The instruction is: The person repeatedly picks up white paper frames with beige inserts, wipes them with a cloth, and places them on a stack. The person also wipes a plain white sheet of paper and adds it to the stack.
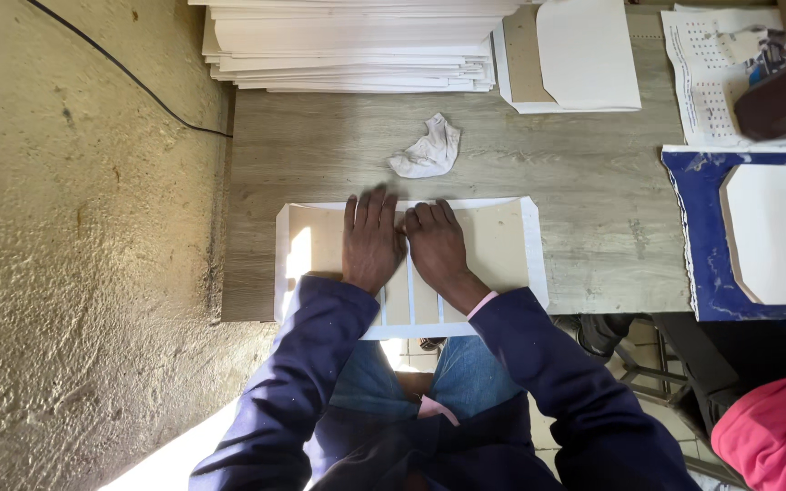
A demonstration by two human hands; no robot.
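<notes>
Nearest the lens: two dark blue sleeves (539,364) converging from 6 o'clock over blue jeans (466,377).

Left hand (370,241): flat, palm down, fingers together and extended toward 12 o'clock, pressing on the card sheet (498,245); grips nothing.

Right hand (437,245): palm down, fingers curled slightly, knuckles toward 12 o'clock, thumb side touching the left hand; also pressing, holds nothing.

Card sheet: tan face with white borders, long axis running 9 to 3 o'clock, lying at the near edge of the wooden table (584,164), its lower strip overhanging. Narrow white strips run 12 to 6 between the wrists; whether folds or tape, cannot tell.

At 12 o'clock of the hands, apart: crumpled white cloth (429,150). Further at 12: stack of white sheets (357,45), top cut off by frame.

At 3 o'clock: blue board (698,245) carrying a pale cut sheet, partly out of frame. Lower right, a pink garment (775,432), wearer unseen.
</notes>
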